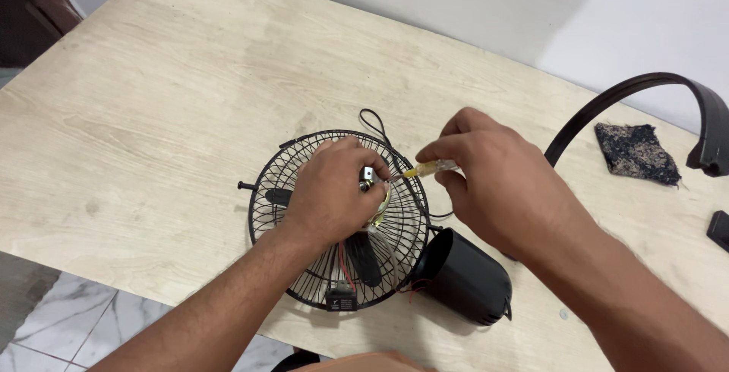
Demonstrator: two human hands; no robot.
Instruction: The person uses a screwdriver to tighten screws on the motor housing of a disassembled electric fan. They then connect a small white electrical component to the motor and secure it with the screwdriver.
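On the pale wooden table [152, 114] a black wire fan guard [273, 212] lies flat near the front edge. The left hand [330, 193] rests on its centre, fingers curled around the motor part there. Just right, the right hand [493, 182] pinches a yellow-handled screwdriver [429, 168], its tip at the motor. A black motor cover [467, 277] lies beside the guard; a dark cloth [636, 153] sits far right.

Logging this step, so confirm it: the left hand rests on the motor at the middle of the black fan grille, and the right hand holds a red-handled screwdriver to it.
Wrong on colour only. In the head view the screwdriver in the right hand has a clear yellow handle. The left hand does rest on the motor at the middle of the fan grille.
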